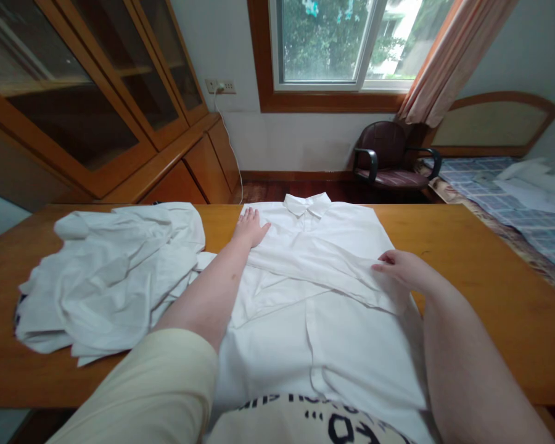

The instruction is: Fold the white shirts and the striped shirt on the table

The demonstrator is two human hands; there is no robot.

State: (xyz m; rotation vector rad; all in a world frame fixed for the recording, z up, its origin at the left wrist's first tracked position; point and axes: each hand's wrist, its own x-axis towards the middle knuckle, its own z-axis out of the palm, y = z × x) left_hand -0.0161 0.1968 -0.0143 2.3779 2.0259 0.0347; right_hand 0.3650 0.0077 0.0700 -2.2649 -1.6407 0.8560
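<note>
A white collared shirt (351, 333) lies front up on the wooden table, its collar pointing away from me. One or both sleeves (305, 262) are folded across the chest; I cannot tell which. My left hand (250, 228) rests flat on the shirt near the shoulder at the left, fingers stretched out. At the right side, my right hand (398, 266) pinches the folded sleeve between thumb and fingers. The lower hem is hidden by my own printed top.
A rumpled heap of white clothes (120, 271) sits on the wooden table (485, 296) to the left. Beyond the table are a glass-fronted cabinet (166, 148), a dark armchair (393, 154) under the window, and a bed (513, 191) at the right.
</note>
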